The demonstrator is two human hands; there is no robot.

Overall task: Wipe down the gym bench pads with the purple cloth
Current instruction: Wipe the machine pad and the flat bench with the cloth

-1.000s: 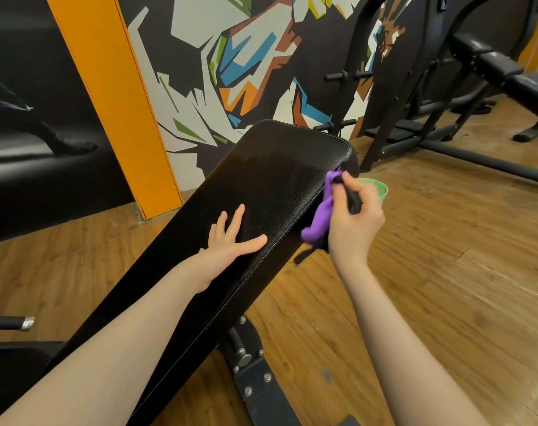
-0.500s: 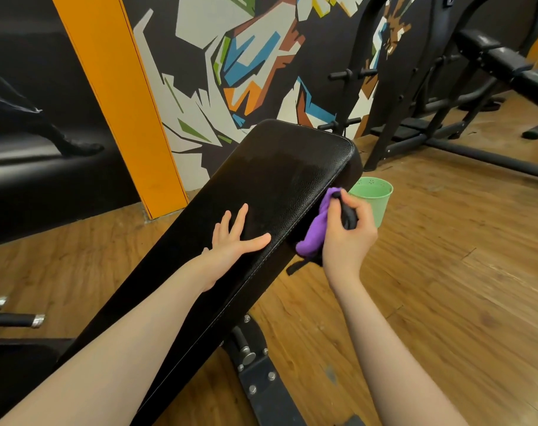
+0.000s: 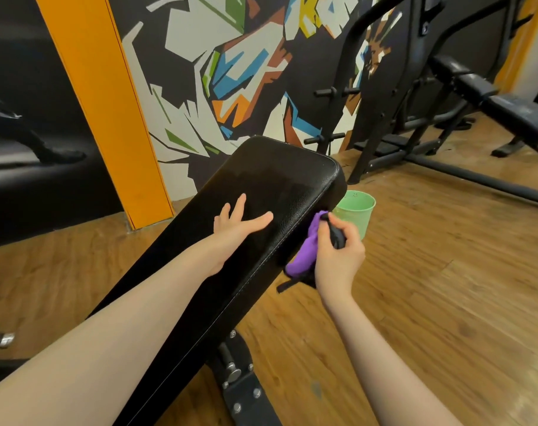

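Observation:
A black inclined bench pad (image 3: 280, 182) runs from the lower left up to the centre. My left hand (image 3: 237, 226) lies flat on its top face with fingers spread. My right hand (image 3: 338, 256) grips the purple cloth (image 3: 306, 253) and presses it against the pad's right side edge, a little below the upper corner. A black part of the cloth or a strap shows in my fist and hangs below it.
A green bucket (image 3: 358, 215) stands on the wooden floor just right of the pad's top corner. The bench's metal bracket (image 3: 240, 379) sits below the pad. Black gym machines and another bench (image 3: 489, 96) fill the back right. An orange pillar (image 3: 108, 109) stands at the left.
My right hand has slid the purple cloth down along the pad's right edge, away from the top corner, uncovering the green bucket. My left hand has stayed flat on the pad.

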